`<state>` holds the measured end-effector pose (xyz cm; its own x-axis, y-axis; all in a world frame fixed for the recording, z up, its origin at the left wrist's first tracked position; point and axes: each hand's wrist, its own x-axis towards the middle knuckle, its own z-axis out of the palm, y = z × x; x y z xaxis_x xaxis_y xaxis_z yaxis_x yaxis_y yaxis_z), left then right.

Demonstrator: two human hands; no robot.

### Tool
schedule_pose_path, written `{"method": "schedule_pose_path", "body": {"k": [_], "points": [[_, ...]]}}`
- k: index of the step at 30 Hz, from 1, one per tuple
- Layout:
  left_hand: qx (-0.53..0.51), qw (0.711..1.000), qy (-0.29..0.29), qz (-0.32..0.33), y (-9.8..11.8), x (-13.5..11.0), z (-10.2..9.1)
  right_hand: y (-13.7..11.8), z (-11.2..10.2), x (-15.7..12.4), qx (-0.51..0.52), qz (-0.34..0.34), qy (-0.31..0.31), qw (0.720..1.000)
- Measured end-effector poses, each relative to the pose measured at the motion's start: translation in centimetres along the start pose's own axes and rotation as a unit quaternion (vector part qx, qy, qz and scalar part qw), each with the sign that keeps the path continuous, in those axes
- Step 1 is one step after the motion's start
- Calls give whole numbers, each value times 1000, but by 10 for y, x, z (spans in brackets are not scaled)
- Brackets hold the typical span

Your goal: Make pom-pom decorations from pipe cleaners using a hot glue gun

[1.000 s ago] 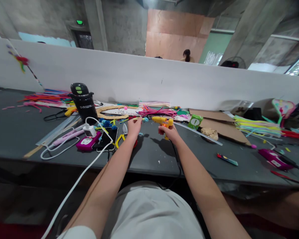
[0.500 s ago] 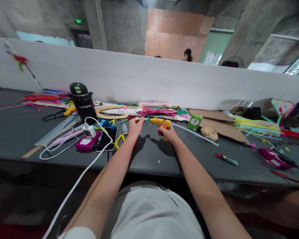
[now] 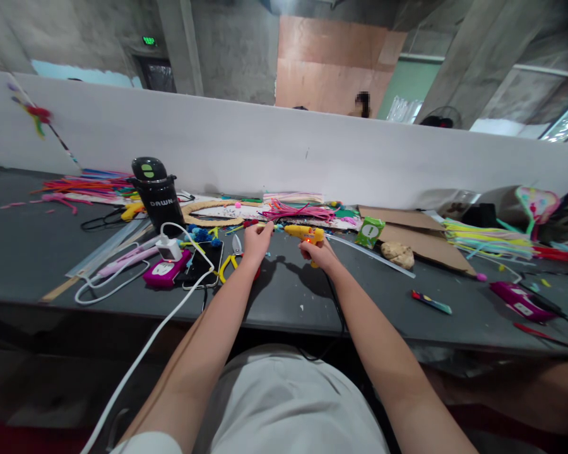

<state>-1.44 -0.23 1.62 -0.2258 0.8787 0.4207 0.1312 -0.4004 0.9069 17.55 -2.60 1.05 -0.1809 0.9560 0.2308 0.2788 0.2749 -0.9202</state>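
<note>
My right hand (image 3: 318,252) grips a yellow hot glue gun (image 3: 303,234) by its handle, the nozzle pointing left, a red light glowing on its body. My left hand (image 3: 256,243) is pinched shut just left of the nozzle on a small craft piece I cannot make out. Both hands hover over the dark grey table (image 3: 284,293), in front of a pile of pink pipe cleaners (image 3: 297,211). The glue gun's black cord (image 3: 337,308) runs back over the table edge toward me.
Left of my hands lie yellow-handled pliers (image 3: 231,257), a phone (image 3: 203,263), a magenta power bank (image 3: 163,272) with a white charger cable, and a black tumbler (image 3: 155,193). Right are a green packet (image 3: 369,231), cardboard (image 3: 419,236) and coloured sticks. A white partition (image 3: 284,154) closes the back.
The glue gun and my right hand have shifted slightly left and lower toward my left hand; since half a second ago nothing has visibly moved.
</note>
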Motion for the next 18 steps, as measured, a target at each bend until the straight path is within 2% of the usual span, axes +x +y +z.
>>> {"method": "schedule_pose_path", "body": {"k": [18], "points": [[-7,999,19,-29,0,1,-1,3,-2,2,-8,6,0,1000]]}}
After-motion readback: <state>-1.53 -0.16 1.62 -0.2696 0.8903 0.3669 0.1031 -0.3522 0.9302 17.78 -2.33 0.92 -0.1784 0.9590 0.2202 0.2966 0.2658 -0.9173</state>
